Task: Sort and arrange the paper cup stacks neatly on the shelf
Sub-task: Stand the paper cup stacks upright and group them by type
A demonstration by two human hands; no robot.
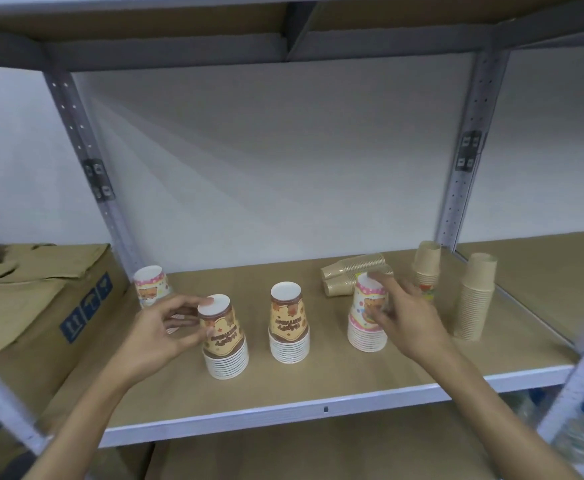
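Several upside-down paper cup stacks stand on the brown shelf board (318, 382). My left hand (158, 334) grips the top of a tilted yellow-brown printed stack (224, 341) at the front left. A second yellow-brown stack (288, 327) stands upright in the middle. My right hand (404, 317) holds the upper cups of a pink printed stack (366, 317). Another pink stack (150, 285) stands at the back left, partly hidden by my left hand. Plain tan stacks stand at the right (476, 296) and back right (426, 268); two tan stacks (352, 275) lie on their sides behind the pink one.
A cardboard box (41, 299) with open flaps sits left of the shelf, beyond the grey upright post (86, 161). Another upright (467, 150) stands at the back right. An upper shelf (283, 36) hangs overhead. The white front edge (283, 414) borders the board.
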